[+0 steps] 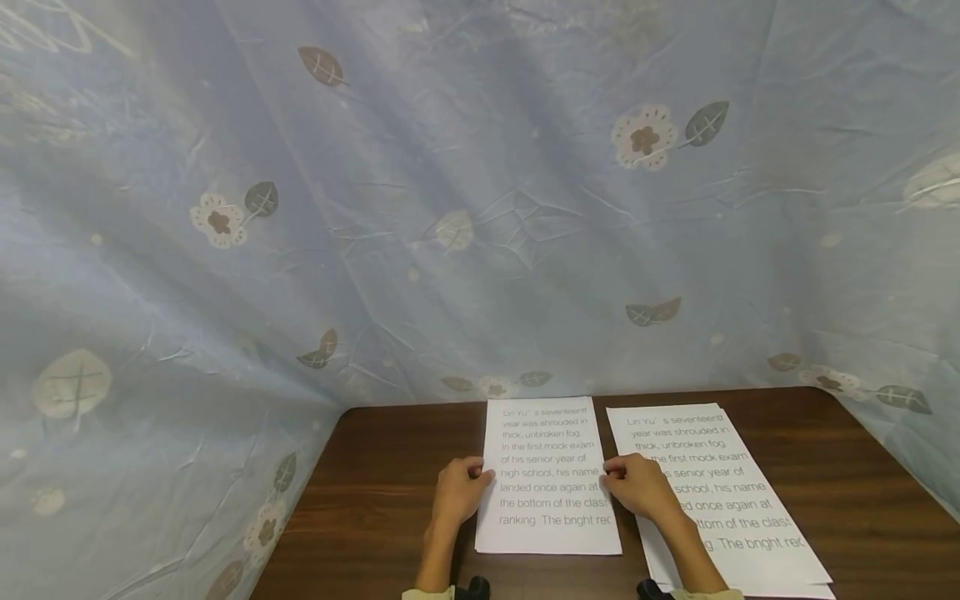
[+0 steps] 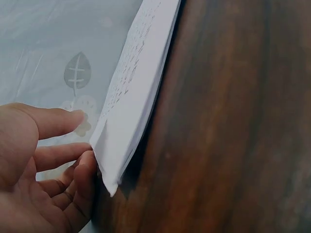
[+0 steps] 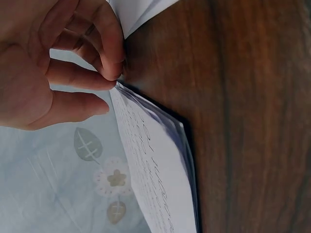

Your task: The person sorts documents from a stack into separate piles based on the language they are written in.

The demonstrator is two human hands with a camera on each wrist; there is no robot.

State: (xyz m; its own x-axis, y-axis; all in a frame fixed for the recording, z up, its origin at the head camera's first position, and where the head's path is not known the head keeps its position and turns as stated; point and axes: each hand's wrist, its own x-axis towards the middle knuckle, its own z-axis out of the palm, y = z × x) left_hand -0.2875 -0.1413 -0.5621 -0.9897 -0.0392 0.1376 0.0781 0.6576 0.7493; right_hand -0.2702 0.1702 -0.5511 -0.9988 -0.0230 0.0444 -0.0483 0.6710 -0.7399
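A stack of white printed paper (image 1: 547, 537) lies on the wooden table. At its left edge is my left hand (image 1: 459, 490); in the left wrist view, the index fingertip (image 2: 83, 148) touches the stack's side while the thumb stays apart from it. On the opposite edge, my right hand (image 1: 639, 483) has its fingertips against the paper. The right wrist view shows that thumb (image 3: 80, 106) raised away from the sheets, with the other fingers loosely bent. A second stack of printed paper (image 1: 750, 571) lies partly beneath my right forearm, which hides some of its text.
The dark brown table (image 1: 375, 492) extends on both sides of the paper. Behind and to the left hangs a pale blue curtain (image 1: 420, 292) with leaf and flower prints. The second stack's lower sheets stick out slightly at its right and front edges.
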